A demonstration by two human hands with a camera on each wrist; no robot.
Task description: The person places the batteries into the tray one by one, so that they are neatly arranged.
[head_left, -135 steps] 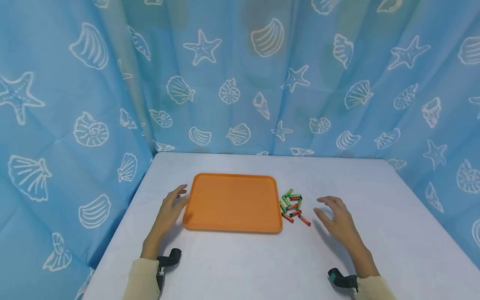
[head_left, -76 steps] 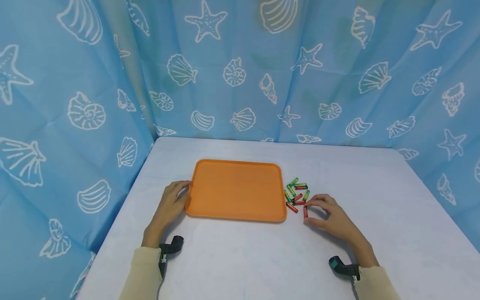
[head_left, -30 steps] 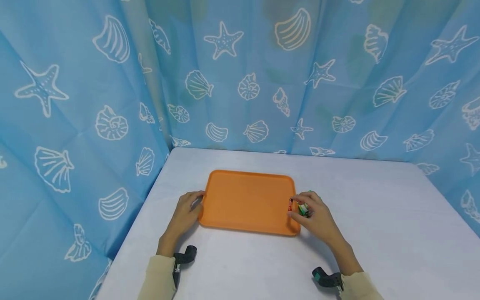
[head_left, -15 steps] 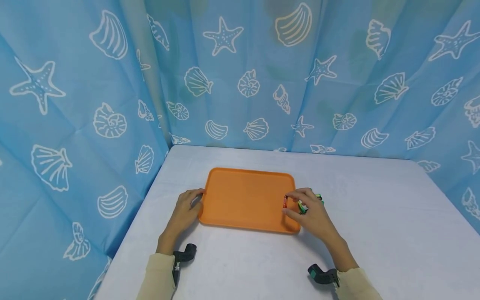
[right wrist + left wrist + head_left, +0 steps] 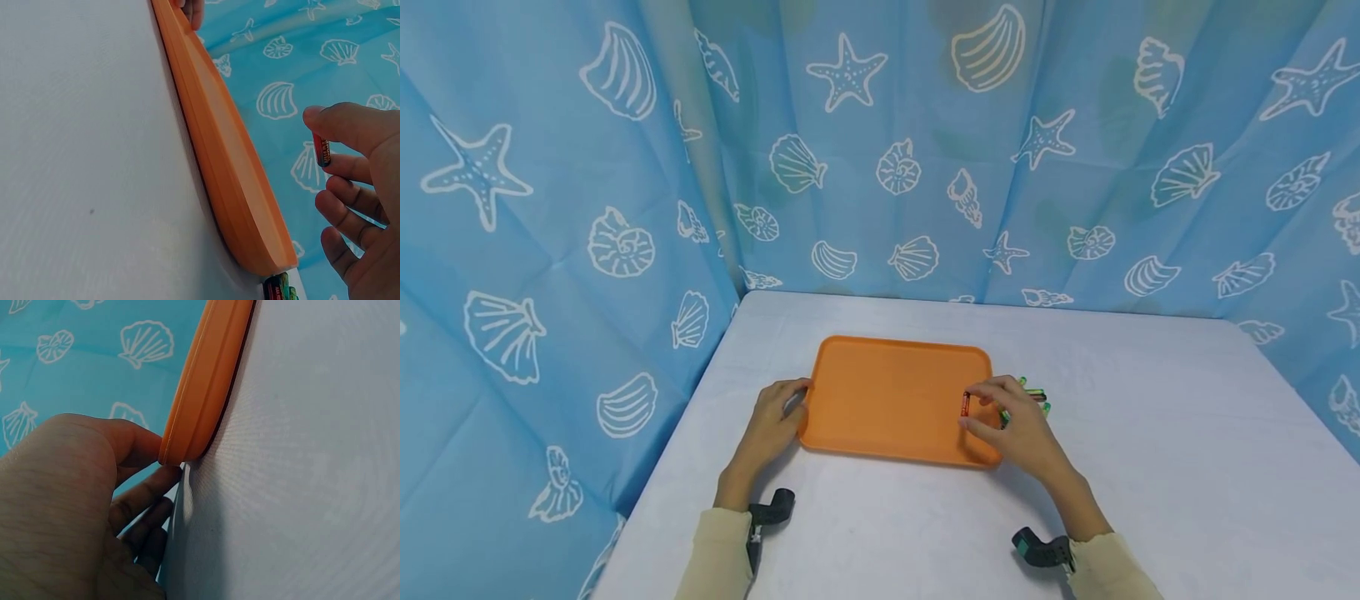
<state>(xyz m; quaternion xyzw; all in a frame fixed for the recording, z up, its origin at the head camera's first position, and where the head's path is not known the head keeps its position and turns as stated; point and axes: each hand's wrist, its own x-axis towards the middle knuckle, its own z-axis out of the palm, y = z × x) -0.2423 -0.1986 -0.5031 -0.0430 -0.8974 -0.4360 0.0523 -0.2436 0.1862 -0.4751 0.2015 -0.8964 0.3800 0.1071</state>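
The right hand (image 5: 1022, 425) has just carried a red battery (image 5: 966, 405) away from the pile and across the right-hand side of the orange tray (image 5: 880, 400); over the last half second it has moved only a touch farther inward. The left hand (image 5: 771, 419) has stayed at the tray's left edge meanwhile. For the work in hand, this seems to mean that one battery is out of the pile but not yet set down: it is held in the air over the right part of the tray, and looks clear of its surface.

The right hand's grip is a pinch, with the thumb at one end of the battery and the forefinger at the other, the remaining fingers loosely bent and bearing nothing. The left hand's grip is slack — its thumb and fingertips touch the tray's rim, without any visible clamp on it.

The held battery is a short, slim cylinder, mostly red, dark toward one end; the right wrist view shows lettering along its side, too small to read. The other batteries (image 5: 1036, 391) lie on the table (image 5: 1150, 417) just beside the tray's right edge, mainly green where they show, partly hidden behind the right hand — their number cannot be told. The tray is a rounded rectangle with a low raised rim, lying flat.
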